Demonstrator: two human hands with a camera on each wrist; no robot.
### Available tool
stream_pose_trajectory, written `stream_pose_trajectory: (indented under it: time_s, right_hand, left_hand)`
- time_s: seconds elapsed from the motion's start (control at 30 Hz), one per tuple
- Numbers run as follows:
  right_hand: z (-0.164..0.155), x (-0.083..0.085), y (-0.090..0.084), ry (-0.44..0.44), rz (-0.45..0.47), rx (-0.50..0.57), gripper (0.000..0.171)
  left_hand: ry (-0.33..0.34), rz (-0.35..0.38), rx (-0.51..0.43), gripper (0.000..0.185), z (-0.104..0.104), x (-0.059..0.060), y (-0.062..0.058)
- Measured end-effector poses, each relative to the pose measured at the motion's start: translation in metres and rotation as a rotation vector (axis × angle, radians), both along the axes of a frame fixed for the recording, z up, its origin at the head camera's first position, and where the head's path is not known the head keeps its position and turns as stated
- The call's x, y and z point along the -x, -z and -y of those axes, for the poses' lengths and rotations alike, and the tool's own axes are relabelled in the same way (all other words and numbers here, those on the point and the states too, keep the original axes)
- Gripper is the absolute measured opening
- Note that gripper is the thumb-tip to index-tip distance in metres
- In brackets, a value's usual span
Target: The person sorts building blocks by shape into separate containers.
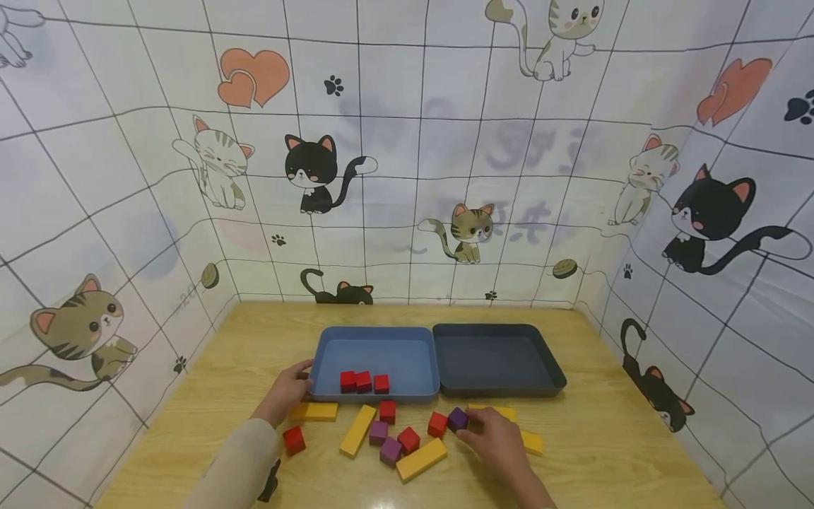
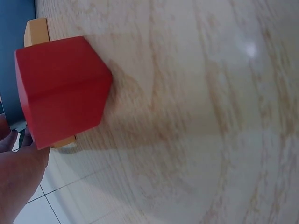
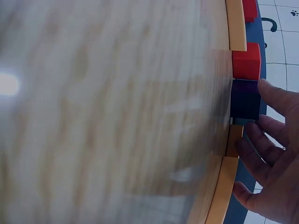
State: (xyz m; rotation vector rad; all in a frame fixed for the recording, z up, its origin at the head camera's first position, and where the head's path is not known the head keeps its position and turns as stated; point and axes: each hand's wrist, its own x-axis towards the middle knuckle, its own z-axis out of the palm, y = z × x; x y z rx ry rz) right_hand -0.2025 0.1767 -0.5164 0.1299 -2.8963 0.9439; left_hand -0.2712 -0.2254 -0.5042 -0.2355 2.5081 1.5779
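Note:
My left hand [image 1: 290, 390] holds the left edge of a blue tray [image 1: 375, 339], its fingertips partly hidden at the rim. Three red cubes [image 1: 363, 382] sit together along the tray's near side. A loose red cube [image 2: 65, 88] looms large in the left wrist view, on the table below that hand. With thumb and fingers, my right hand [image 1: 499, 442] pinches a dark purple cube [image 3: 245, 99] on the table. Touching or close to it on the left is another red cube [image 1: 437, 424]. Yellow blocks [image 3: 223, 189] lie beneath and beside the right fingers.
A dark grey tray [image 1: 499, 353] adjoins the blue one on the right. Before the trays lie purple cubes [image 1: 391, 451], more red cubes [image 1: 409, 440] and long yellow blocks [image 1: 422, 460] on the wooden table [image 1: 610, 438]. Cat-print sheeting [image 1: 394, 141] rises at the back and sides.

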Motion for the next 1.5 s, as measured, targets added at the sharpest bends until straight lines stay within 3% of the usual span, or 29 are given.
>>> stream_pose_trajectory:
  time_s: [0.63,0.9,1.17,1.5]
  right_hand:
    - [0.005,0.005,0.000,0.001,-0.005,-0.095,0.038]
    - [0.003,0.003,-0.002,0.020,0.013,-0.053,0.037]
    - [0.001,0.003,-0.004,0.009,-0.034,-0.013,0.036]
    - [0.002,0.003,-0.010,-0.048,-0.066,0.085,0.032]
  left_hand:
    - [0.002,-0.014,-0.009,0.052,-0.004,-0.001,-0.001]
    - [0.004,-0.016,-0.001,0.052,-0.002,0.000,0.001]
    - [0.007,-0.009,-0.008,0.052,-0.002,-0.001,0.000]
    - [-0.004,0.000,-0.017,0.052,-0.001,-0.001,0.000]
